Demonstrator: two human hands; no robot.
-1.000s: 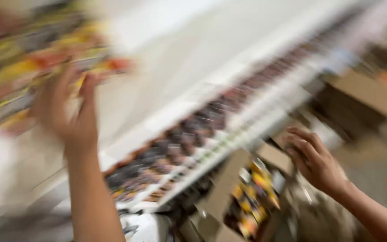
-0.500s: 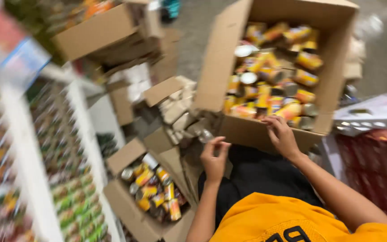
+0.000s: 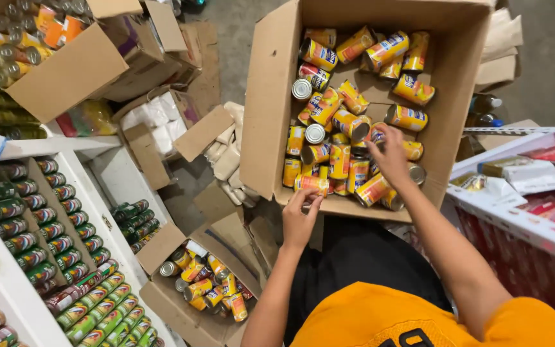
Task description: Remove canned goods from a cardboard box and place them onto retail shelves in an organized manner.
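A big open cardboard box (image 3: 264, 122) lies in front of me, holding several yellow and red cans (image 3: 335, 109) in a loose pile. My left hand (image 3: 301, 215) grips one yellow can (image 3: 311, 184) at the box's near edge. Deeper inside, my right hand (image 3: 390, 154) rests on the pile, fingers curled over a can (image 3: 372, 189); whether it grips it I cannot tell. I wear an orange shirt and dark trousers.
White shelves (image 3: 14, 283) at left carry rows of green and red cans. A smaller box of cans (image 3: 210, 289) sits on the floor below my left arm. More cardboard boxes (image 3: 72, 71) and white packets (image 3: 152, 115) stand behind. A white crate (image 3: 521, 218) is at right.
The view has swung from the shelves down to the big box. Both hands moved to it; my right hand went in among the cans and my left took a can at the edge.
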